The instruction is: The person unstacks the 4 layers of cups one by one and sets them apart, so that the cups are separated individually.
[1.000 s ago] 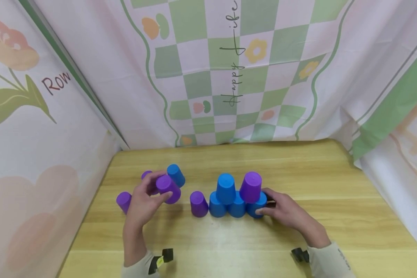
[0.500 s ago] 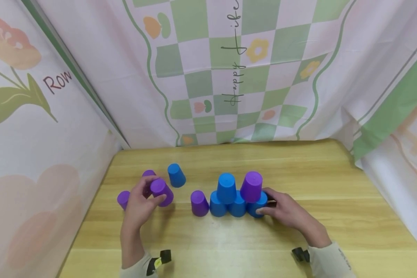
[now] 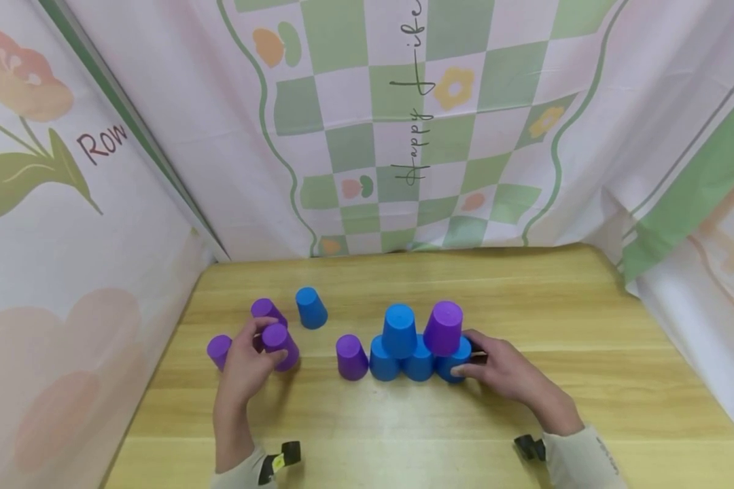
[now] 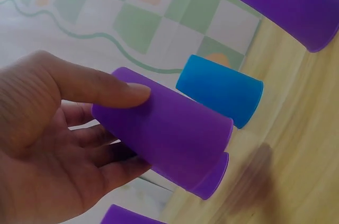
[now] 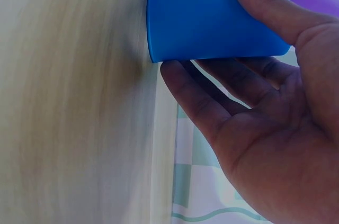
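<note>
My left hand (image 3: 245,367) pinches an upside-down purple cup (image 4: 164,128), thumb on the near side and fingers behind; a shadow falls on the table beyond its rim. My right hand (image 3: 504,370) holds the rightmost blue cup (image 5: 212,20) of a bottom row, with the thumb across its side. Left of that cup stand two more blue cups, a middle one (image 3: 418,363) and a left one (image 3: 383,363). Above them sit a blue cup (image 3: 399,329) and a purple cup (image 3: 443,329). Another purple cup (image 3: 351,358) stands at the row's left end.
Behind my left hand stand a blue cup (image 3: 311,309) and a purple cup (image 3: 268,311). A further purple cup (image 3: 219,350) is partly hidden left of that hand. The wooden table (image 3: 367,435) meets a patterned curtain (image 3: 404,224) at the back and another at the left.
My left hand has carried its purple cup left and nearer to me, uncovering more of the purple cup behind it. My right hand and the stacked cups have stayed put.
</note>
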Demonstrator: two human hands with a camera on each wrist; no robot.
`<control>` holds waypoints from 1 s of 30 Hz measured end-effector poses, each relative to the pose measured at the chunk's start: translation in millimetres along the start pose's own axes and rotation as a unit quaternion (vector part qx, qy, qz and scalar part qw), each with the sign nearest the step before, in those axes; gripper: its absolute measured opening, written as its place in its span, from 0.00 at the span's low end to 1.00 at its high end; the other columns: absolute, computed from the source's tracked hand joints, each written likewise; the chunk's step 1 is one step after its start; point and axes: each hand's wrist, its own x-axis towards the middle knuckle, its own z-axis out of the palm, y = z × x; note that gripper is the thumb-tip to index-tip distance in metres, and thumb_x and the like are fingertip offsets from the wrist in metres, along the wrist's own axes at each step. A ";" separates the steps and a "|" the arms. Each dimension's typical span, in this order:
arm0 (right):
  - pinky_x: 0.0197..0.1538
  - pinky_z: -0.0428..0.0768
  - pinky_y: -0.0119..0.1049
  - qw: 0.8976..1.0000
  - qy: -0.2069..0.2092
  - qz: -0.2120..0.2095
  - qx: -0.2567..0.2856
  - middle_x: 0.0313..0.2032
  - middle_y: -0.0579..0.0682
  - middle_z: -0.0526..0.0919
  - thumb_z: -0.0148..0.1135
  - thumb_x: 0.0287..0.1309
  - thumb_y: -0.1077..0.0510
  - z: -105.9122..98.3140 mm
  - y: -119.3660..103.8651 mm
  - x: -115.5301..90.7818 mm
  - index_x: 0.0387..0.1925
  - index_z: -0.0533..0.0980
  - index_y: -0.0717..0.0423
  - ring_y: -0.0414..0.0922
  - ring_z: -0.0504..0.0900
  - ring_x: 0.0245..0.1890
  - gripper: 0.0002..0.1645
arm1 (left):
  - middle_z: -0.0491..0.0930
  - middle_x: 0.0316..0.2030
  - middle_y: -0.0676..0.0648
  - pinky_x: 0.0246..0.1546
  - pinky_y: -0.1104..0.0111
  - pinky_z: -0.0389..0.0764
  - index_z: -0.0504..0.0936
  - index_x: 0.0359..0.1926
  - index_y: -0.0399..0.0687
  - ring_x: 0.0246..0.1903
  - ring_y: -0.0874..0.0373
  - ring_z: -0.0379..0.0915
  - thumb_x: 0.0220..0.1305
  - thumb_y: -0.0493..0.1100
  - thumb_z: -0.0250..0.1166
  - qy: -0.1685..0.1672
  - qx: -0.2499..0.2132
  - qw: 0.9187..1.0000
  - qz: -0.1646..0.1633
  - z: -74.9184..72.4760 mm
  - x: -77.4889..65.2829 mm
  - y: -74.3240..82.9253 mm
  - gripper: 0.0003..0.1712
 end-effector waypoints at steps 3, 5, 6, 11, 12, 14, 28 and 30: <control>0.59 0.85 0.59 1.000 0.000 -0.003 -0.003 0.56 0.56 0.86 0.73 0.66 0.46 0.1 0.8 0.5 0.66 0.74 0.57 0.55 0.85 0.56 0.34 | 0.72 0.69 0.29 0.70 0.40 0.73 0.73 0.65 0.38 0.71 0.29 0.67 0.59 0.25 0.68 -0.002 0.016 1.000 -0.009 -0.2 0.8 -2.0 0.32; 0.60 0.85 0.59 1.000 0.001 -0.002 -0.004 0.56 0.56 0.86 0.73 0.65 0.46 0.5 1.0 0.6 0.66 0.75 0.56 0.55 0.85 0.56 0.34 | 0.72 0.69 0.29 0.70 0.39 0.73 0.73 0.65 0.39 0.71 0.29 0.67 0.59 0.25 0.68 -0.004 0.025 1.000 -0.014 -0.6 1.4 -3.2 0.32; 0.59 0.85 0.59 1.000 0.000 -0.005 -0.003 0.56 0.57 0.86 0.73 0.66 0.46 0.5 1.4 0.7 0.66 0.74 0.57 0.56 0.85 0.56 0.34 | 0.72 0.69 0.29 0.70 0.39 0.72 0.73 0.65 0.39 0.71 0.29 0.67 0.59 0.26 0.68 -0.005 0.028 0.999 -0.016 -0.7 1.8 -3.8 0.32; 0.59 0.86 0.58 1.000 -0.002 -0.001 -0.003 0.56 0.55 0.86 0.73 0.66 0.46 1.1 1.7 0.5 0.66 0.75 0.56 0.54 0.85 0.55 0.33 | 0.71 0.69 0.28 0.70 0.37 0.72 0.73 0.65 0.39 0.71 0.28 0.66 0.59 0.26 0.68 -0.006 0.041 0.999 -0.023 -0.4 3.3 -6.7 0.32; 0.59 0.86 0.58 1.000 -0.002 -0.005 -0.004 0.56 0.56 0.86 0.73 0.66 0.46 0.9 1.8 0.6 0.66 0.74 0.57 0.54 0.85 0.55 0.33 | 0.71 0.69 0.28 0.70 0.37 0.72 0.73 0.65 0.39 0.71 0.28 0.66 0.59 0.26 0.68 -0.006 0.044 0.999 -0.023 -0.1 3.6 -7.3 0.32; 0.59 0.86 0.57 1.000 0.000 -0.003 -0.005 0.56 0.55 0.86 0.73 0.65 0.46 0.7 1.5 0.6 0.66 0.75 0.56 0.54 0.85 0.55 0.33 | 0.71 0.69 0.28 0.70 0.37 0.72 0.73 0.65 0.39 0.71 0.28 0.67 0.58 0.26 0.68 -0.006 0.052 0.998 -0.025 0.3 4.2 -8.6 0.32; 0.59 0.86 0.58 1.000 -0.004 0.003 -0.002 0.56 0.56 0.86 0.73 0.66 0.46 -0.2 0.2 0.4 0.66 0.74 0.57 0.55 0.85 0.56 0.34 | 0.70 0.70 0.27 0.67 0.36 0.75 0.72 0.66 0.39 0.70 0.28 0.67 0.60 0.26 0.65 -0.009 0.075 0.997 -0.034 2.4 5.5 -14.4 0.32; 0.59 0.85 0.58 1.000 -0.002 0.005 -0.003 0.56 0.55 0.86 0.73 0.65 0.46 0.3 0.5 0.2 0.66 0.75 0.56 0.55 0.85 0.56 0.34 | 0.70 0.70 0.26 0.66 0.36 0.75 0.72 0.67 0.39 0.70 0.27 0.67 0.61 0.26 0.65 -0.009 0.076 0.996 -0.035 2.3 5.0 -15.1 0.32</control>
